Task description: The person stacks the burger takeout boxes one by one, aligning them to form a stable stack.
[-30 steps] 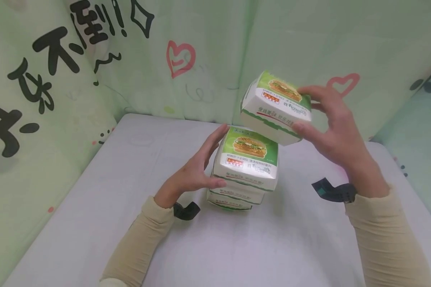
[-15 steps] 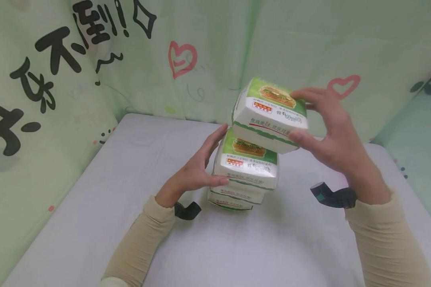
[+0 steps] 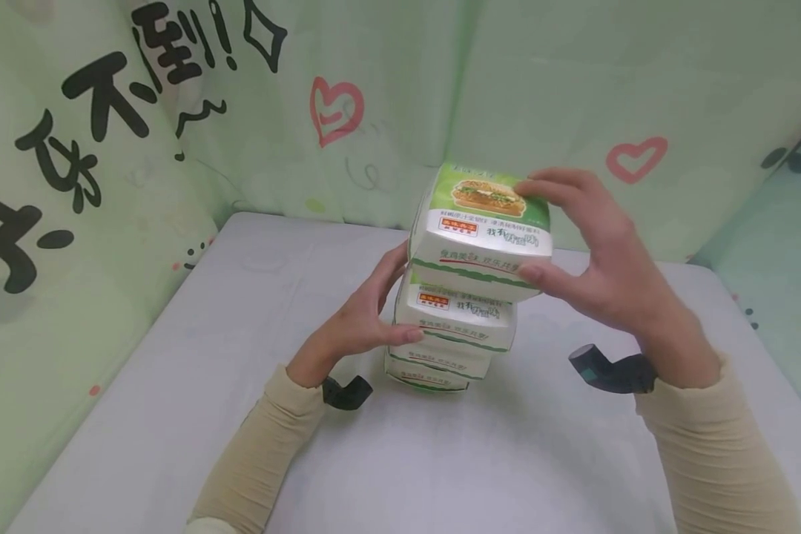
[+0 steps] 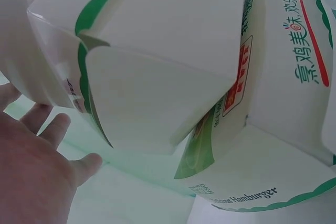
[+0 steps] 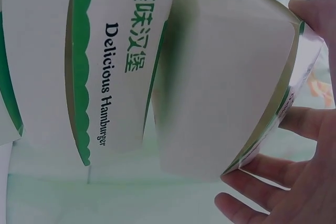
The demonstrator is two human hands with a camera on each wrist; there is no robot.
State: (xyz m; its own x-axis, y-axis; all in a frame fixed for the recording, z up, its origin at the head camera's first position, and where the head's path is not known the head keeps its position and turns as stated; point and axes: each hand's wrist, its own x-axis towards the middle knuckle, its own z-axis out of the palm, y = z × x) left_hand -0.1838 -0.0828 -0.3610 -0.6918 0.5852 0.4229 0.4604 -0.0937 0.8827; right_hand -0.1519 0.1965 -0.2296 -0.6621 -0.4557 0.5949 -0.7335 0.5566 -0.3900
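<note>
My right hand (image 3: 594,252) grips a white and green hamburger box (image 3: 474,241) by its right side, thumb at the front and fingers on the lid. The box is tilted slightly and sits over a stack of three like boxes (image 3: 463,315), covering much of the top one's lid. In the right wrist view, the gripped box (image 5: 226,82) shows its plain underside at an angle to the stacked box (image 5: 113,72). At the stack's left, my left hand (image 3: 354,319) has thumb and fingers spread around its upper corner; contact is hard to tell.
The stack stands on a white table (image 3: 294,460), its boxes slightly offset from one another. Behind and at both sides hangs a light green curtain (image 3: 400,96) with black characters and pink hearts. Black straps (image 3: 347,391) sit at the wrists.
My right hand has brought the gripped box left and down over the stack, levelling it somewhat. My left hand and the stacked boxes have stayed in place.
</note>
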